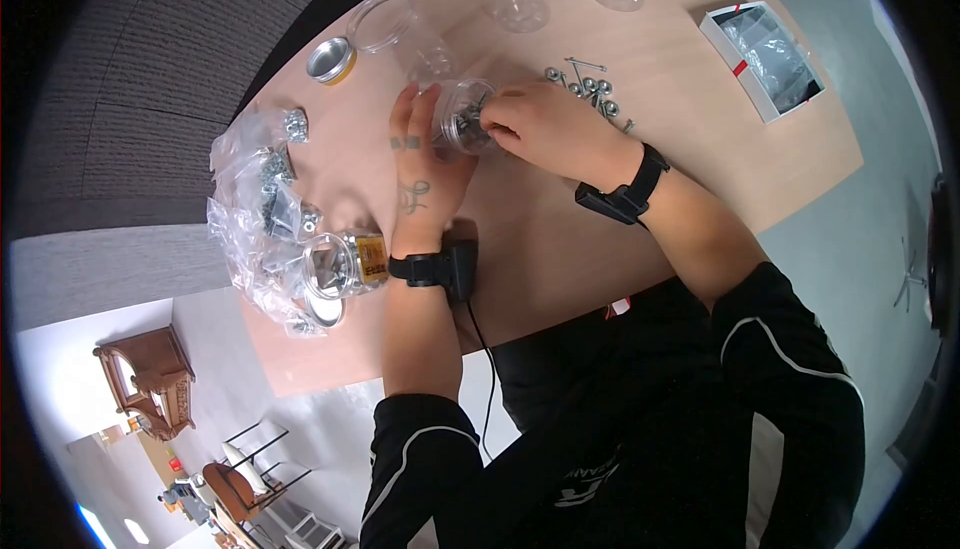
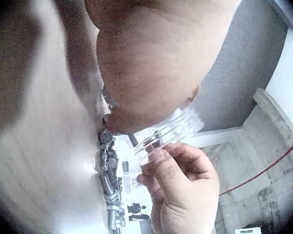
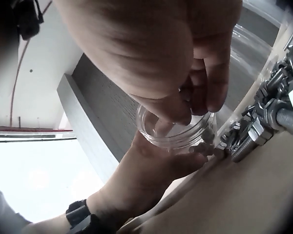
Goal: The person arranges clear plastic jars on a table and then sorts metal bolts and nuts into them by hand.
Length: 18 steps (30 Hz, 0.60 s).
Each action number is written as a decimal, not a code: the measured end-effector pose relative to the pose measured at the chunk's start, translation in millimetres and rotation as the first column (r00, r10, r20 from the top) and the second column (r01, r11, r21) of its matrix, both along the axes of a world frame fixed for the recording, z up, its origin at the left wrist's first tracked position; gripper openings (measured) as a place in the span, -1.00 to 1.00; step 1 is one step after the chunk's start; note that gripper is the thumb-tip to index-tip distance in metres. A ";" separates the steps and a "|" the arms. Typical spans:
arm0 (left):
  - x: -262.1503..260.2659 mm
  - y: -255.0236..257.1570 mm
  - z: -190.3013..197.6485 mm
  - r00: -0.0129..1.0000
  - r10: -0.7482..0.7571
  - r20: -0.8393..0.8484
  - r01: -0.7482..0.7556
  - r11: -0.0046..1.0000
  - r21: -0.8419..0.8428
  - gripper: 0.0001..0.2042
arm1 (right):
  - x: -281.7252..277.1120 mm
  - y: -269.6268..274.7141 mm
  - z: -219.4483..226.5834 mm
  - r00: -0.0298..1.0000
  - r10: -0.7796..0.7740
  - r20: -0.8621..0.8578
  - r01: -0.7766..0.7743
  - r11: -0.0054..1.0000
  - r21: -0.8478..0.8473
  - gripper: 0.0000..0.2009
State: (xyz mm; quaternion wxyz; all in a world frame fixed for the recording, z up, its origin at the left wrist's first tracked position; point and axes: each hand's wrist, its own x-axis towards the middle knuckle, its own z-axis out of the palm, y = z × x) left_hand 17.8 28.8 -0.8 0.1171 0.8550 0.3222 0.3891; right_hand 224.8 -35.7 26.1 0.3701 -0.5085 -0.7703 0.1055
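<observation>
A clear plastic jar (image 1: pixel 453 109) stands between the two hands, with a few grey metal pieces visible inside. My left hand (image 1: pixel 415 154) grips it from the side; in the right wrist view the left thumb lies along the jar wall (image 3: pixel 173 142) below the threaded rim. Over the jar's mouth, my right hand (image 1: pixel 555 124) has its thumb and fingers curled together, fingertips right at the opening. Between them a small grey metal piece (image 3: pixel 185 93) shows, mostly hidden by the fingers. Beside the right hand lies a loose pile of hex bolts (image 1: pixel 590 87).
More clear jars (image 1: pixel 520 14) stand along the far edge, near a gold-rimmed lid (image 1: pixel 330 60). To the left are plastic bags (image 1: pixel 240 149) of small hardware and a jar with a yellow label (image 1: pixel 372 259). A white box (image 1: pixel 742 67) holding plastic bags sits at the right.
</observation>
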 end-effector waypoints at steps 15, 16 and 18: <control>-6.3 10.1 -11.4 0.971 0.160 0.180 -0.113 0.963 -0.245 -0.03 | 22.2 -10.0 18.6 0.985 -0.090 0.148 0.118 0.975 -0.187 -0.89; -5.7 9.4 -10.5 0.971 0.158 0.178 -0.111 0.963 -0.246 -0.03 | 21.3 -12.6 19.4 0.970 -0.039 0.240 0.105 0.958 -0.268 -0.90; -4.5 8.8 -8.8 0.974 0.160 0.159 -0.120 0.965 -0.233 -0.03 | 21.3 -14.3 16.1 0.946 0.020 0.325 0.099 0.932 -0.348 -0.91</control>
